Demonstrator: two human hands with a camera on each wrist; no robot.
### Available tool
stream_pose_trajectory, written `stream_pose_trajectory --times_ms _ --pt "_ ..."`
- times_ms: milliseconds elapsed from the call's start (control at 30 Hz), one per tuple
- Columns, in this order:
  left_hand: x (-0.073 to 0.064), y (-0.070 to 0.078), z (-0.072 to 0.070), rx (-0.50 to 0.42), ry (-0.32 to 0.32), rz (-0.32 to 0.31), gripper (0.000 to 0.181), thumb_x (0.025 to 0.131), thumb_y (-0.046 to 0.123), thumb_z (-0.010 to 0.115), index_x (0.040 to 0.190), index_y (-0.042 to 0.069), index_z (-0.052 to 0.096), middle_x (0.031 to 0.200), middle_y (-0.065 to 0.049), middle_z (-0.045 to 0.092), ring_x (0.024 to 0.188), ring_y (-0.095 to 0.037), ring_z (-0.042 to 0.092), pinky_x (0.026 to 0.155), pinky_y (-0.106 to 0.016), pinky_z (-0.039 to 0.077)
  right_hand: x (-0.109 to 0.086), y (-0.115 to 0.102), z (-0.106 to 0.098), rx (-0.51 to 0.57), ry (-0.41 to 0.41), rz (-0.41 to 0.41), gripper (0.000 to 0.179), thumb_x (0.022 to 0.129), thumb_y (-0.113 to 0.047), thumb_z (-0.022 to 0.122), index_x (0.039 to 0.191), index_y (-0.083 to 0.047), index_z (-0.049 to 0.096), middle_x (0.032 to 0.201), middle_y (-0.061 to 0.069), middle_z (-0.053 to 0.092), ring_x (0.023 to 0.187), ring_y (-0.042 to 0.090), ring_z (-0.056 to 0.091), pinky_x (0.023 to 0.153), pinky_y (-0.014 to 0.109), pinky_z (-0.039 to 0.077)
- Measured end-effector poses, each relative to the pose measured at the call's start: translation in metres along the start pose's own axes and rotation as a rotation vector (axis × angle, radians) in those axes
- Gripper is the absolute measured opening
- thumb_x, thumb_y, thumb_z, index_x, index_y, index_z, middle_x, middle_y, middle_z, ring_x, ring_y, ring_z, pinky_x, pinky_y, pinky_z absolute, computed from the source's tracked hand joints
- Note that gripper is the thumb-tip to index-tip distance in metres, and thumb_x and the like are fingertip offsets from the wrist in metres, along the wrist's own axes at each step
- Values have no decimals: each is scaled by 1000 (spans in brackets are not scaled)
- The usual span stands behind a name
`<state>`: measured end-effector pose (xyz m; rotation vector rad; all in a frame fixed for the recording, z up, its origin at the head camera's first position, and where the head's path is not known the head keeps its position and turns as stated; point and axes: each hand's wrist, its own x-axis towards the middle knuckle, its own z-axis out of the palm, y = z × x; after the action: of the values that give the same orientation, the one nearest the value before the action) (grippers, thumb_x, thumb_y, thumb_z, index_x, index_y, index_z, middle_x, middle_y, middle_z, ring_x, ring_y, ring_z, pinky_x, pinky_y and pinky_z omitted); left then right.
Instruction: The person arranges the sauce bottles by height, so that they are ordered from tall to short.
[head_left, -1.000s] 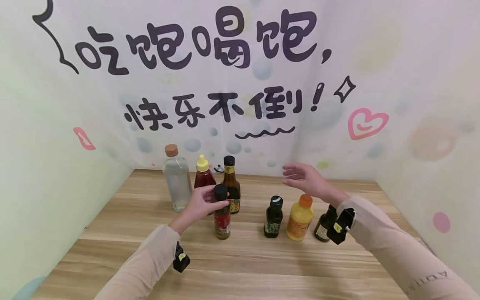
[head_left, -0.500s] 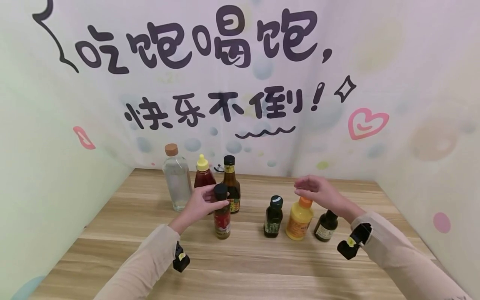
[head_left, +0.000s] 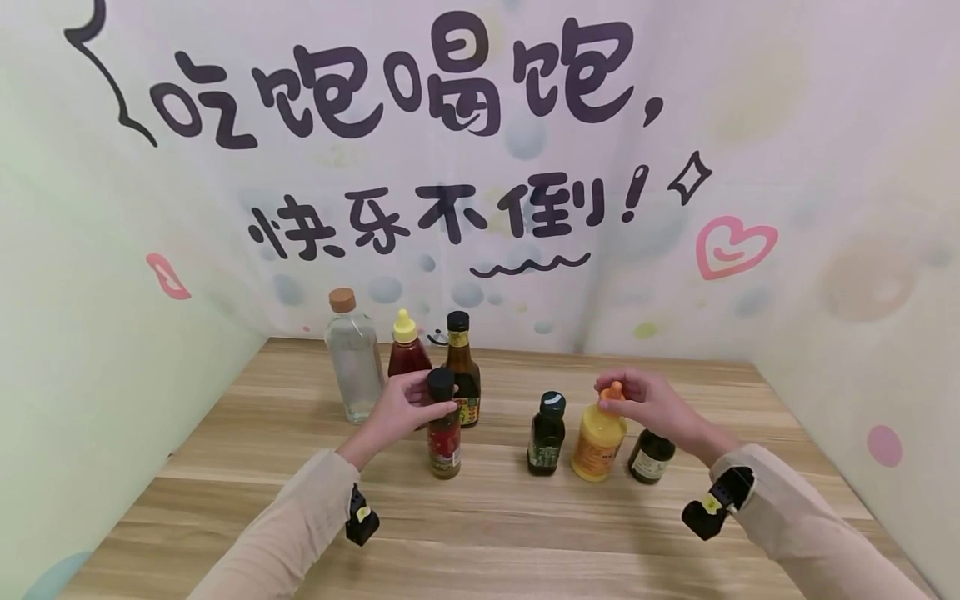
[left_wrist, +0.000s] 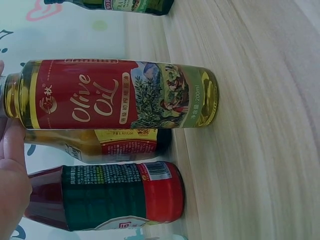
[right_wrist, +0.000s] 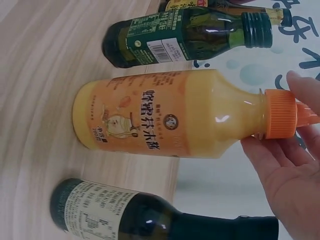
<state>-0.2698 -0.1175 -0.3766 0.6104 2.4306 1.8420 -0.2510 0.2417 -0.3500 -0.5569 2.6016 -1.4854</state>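
Observation:
My left hand (head_left: 405,408) grips the neck of an olive oil bottle (left_wrist: 105,95) with a black cap; it stands upright on the table, in front of a dark-red squeeze bottle (head_left: 408,357) and a brown bottle with a black cap (head_left: 468,379). My right hand (head_left: 656,404) has its thumb and fingers around the orange nozzle cap (right_wrist: 280,114) of a yellow squeeze bottle (right_wrist: 150,115), also upright. A dark green bottle (head_left: 546,442) stands to that bottle's left. To its right is a small dark bottle (right_wrist: 140,212) with a cream label, partly behind my right hand in the head view.
At the back left stands a tall clear bottle (head_left: 352,367) with a brown cap. The wooden table (head_left: 480,533) meets a printed cloth backdrop (head_left: 517,308) behind the bottles. Pale walls rise on both sides.
My right hand has come down from above and behind the yellow squeeze bottle, shifted right, and now surrounds its orange cap. My left hand and the olive oil bottle have stayed in place.

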Motion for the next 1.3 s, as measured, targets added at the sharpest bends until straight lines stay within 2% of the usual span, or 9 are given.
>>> stream_pose_trajectory --times_ms 133,300,433,700,1067,1300 --pt "0 -2 0 6 3 7 44 75 18 71 113 0 57 105 -16 61 88 -22 61 77 -34 50 -1 3 2 3 12 -37 33 82 -15 64 109 1 54 104 15 58 95 23 56 74 26 49" --pt "0 -4 -1 5 2 15 44 75 18 71 113 0 57 104 -14 62 88 -21 61 77 -34 50 -3 5 4 -44 25 -80 28 83 -15 63 106 0 56 101 14 59 95 25 57 71 26 50" --pt "1 -4 0 13 -6 24 44 75 18 71 113 0 57 105 -14 61 89 -21 61 77 -34 50 -5 7 4 -50 31 -78 27 83 -16 63 105 -1 56 102 14 59 95 27 57 70 26 50" --pt "-1 -1 -1 13 -5 -6 45 75 21 72 113 2 58 105 -13 62 90 -21 61 78 -34 49 -6 9 5 -49 37 -92 27 83 -16 62 105 -1 56 102 18 59 94 24 58 70 26 50" --pt "0 4 -3 13 -48 25 45 76 18 70 113 -4 56 103 -15 63 89 -22 62 77 -35 49 -6 12 4 -60 47 -93 30 83 -17 63 108 -1 59 103 17 61 98 28 57 72 24 50" --pt "2 7 -3 9 -44 39 42 75 14 71 110 -5 58 102 -18 63 88 -22 62 77 -36 50 -4 13 4 -49 44 -83 32 83 -18 63 109 -1 58 104 18 60 98 27 57 72 24 50"
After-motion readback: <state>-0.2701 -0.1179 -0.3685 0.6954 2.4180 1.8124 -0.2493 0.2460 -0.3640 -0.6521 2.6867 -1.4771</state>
